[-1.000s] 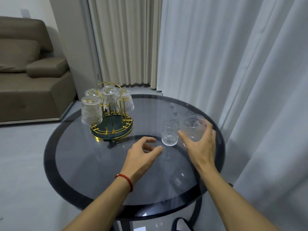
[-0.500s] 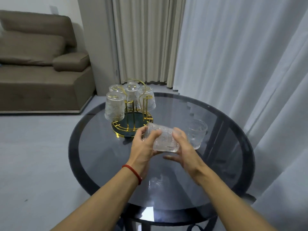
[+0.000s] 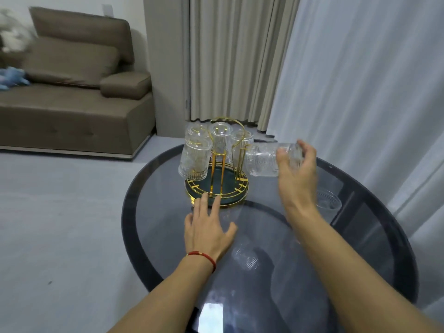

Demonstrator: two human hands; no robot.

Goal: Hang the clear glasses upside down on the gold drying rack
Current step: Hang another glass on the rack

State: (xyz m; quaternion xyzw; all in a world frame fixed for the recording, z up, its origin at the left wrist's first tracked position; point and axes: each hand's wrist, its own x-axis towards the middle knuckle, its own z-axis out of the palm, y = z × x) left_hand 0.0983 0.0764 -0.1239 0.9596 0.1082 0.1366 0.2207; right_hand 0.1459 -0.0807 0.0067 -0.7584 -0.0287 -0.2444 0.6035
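A round dark glass table (image 3: 149,236) carries the gold drying rack (image 3: 217,186), where four clear glasses (image 3: 194,157) hang upside down. The right hand (image 3: 298,174), arm raised over the table, is clamped on another clear glass (image 3: 263,160) held on its side, mouth toward the rack, just beside a prong. The left hand (image 3: 208,230) lies palm down, fingers spread, fingertips close to the rack's base. One more glass (image 3: 329,200) stands beyond the right forearm.

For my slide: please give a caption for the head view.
Right hand tips a clear glass toward the gold rack.
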